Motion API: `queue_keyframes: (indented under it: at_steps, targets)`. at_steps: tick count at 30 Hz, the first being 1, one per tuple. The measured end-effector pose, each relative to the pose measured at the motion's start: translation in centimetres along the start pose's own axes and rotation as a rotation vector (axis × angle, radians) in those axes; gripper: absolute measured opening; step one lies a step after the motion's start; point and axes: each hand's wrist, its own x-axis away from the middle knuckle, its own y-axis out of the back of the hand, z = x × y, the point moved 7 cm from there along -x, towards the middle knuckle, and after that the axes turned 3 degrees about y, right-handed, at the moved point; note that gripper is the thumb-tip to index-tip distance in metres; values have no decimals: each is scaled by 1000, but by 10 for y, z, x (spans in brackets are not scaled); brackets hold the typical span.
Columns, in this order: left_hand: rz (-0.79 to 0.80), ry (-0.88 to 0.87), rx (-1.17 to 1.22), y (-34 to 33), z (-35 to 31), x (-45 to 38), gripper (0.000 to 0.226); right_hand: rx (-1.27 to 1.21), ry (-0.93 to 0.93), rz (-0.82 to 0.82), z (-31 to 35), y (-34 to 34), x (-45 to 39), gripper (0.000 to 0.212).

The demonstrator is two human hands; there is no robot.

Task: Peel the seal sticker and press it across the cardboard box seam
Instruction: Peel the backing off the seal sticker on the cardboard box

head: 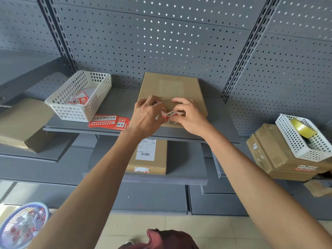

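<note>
Crumpled red-white seal sticker (171, 114) between both hands' fingers (177, 119), above flat cardboard box (170, 87)

The scene is evenly and softly lit — only faint shadows are cast under the shelf (125, 131) below the hands. Straight uprights are bowed outward toward the edges — wide-angle distortion.

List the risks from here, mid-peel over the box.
1. The seal sticker looks crumpled between the left hand and right hand; it may fold onto itself or tear.
2. The cardboard box overhangs the shelf front edge slightly, so pressing down could tip or shift it.
3. The hands hide the seam, so placement may miss it.
</note>
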Motion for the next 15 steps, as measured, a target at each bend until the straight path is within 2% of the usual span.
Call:
queue_keyframes:
  at_steps: [12, 15]
  targets:
    - [8, -8, -48, 0, -2, 0, 12, -17, -20, 16, 5, 3, 4, 5]
    - [22, -4, -47, 0, -2, 0, 15, -57, -8, 23, 4, 2, 4, 6]
